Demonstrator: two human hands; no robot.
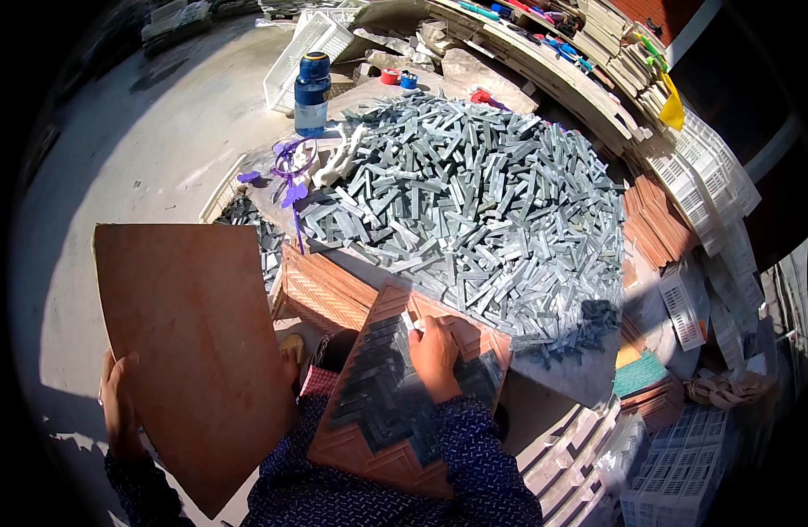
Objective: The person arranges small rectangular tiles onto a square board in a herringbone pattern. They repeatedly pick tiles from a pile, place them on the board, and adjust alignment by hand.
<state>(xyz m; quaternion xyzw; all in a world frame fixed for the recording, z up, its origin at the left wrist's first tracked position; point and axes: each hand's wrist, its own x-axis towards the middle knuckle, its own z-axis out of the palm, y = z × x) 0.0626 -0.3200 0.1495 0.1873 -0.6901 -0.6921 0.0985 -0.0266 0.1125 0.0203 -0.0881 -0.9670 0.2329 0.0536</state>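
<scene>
Left hand [118, 408] has its grip clamped on the edge of a plain brown board [197, 351], held up and tilted beside the lap. Right hand [434, 356] presses down on the ridged mould tray [395, 404] resting on the knees, fingertips pinched narrow on 1 pale strip [410, 321] at the top of the grey herringbone rows. That tray sits at a slant; in my judgement a nudge from the board could slide loose strips out of their grooves. The heap of grey strips [483, 193] lies just ahead on the surface [579, 373], close enough to spill over the tray. A 2nd ridged tray [320, 294] stands between board and heap. Blue bottle [311, 92], purple scissors [289, 167] and white crates [694, 176] sit farther off.
</scene>
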